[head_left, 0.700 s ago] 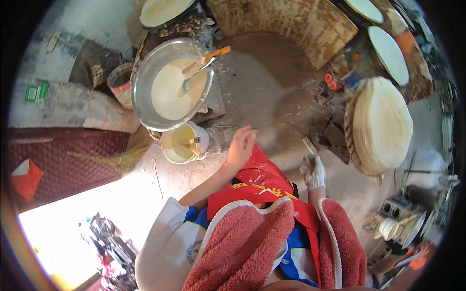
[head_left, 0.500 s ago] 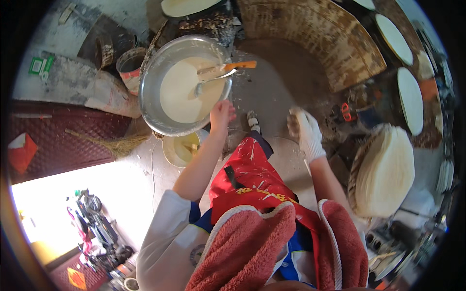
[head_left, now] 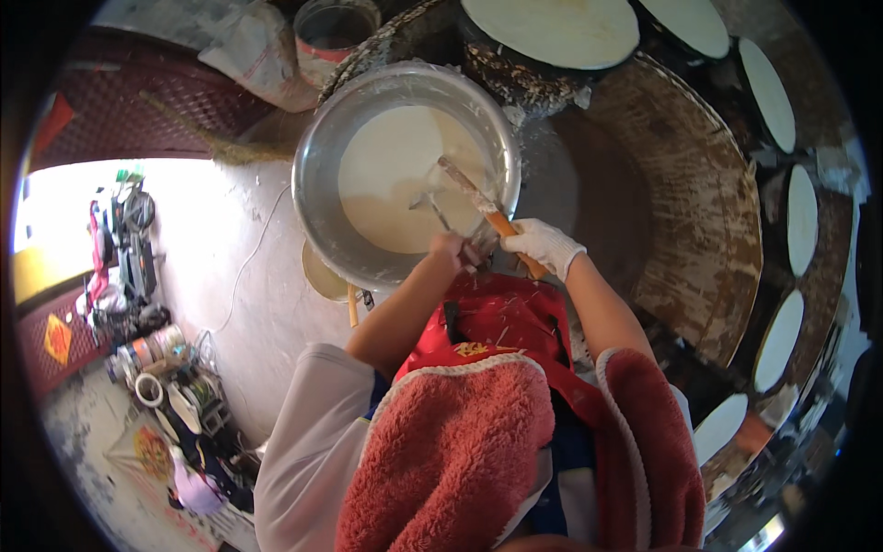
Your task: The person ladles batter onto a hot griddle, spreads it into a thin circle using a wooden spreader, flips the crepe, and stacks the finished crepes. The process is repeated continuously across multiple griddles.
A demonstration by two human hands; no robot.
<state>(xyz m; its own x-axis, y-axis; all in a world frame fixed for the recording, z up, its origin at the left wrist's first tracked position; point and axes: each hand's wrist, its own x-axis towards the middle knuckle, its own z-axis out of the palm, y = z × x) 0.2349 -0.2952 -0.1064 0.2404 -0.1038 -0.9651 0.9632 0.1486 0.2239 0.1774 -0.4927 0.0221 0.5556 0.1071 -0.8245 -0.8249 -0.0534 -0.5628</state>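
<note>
Both hands have moved to the wide round metal basin of pale batter at 12 o'clock: gloved right hand grips the orange-handled wooden spatula, bare left hand holds the metal ladle.

The small yellow bowl lies mostly hidden under the metal basin (its contents unseen).

White glove on right hand, red apron.

A pale concrete floor carries a wide metal basin of batter, a small yellow bowl tucked beside it, a bucket, and clutter at left.
</note>
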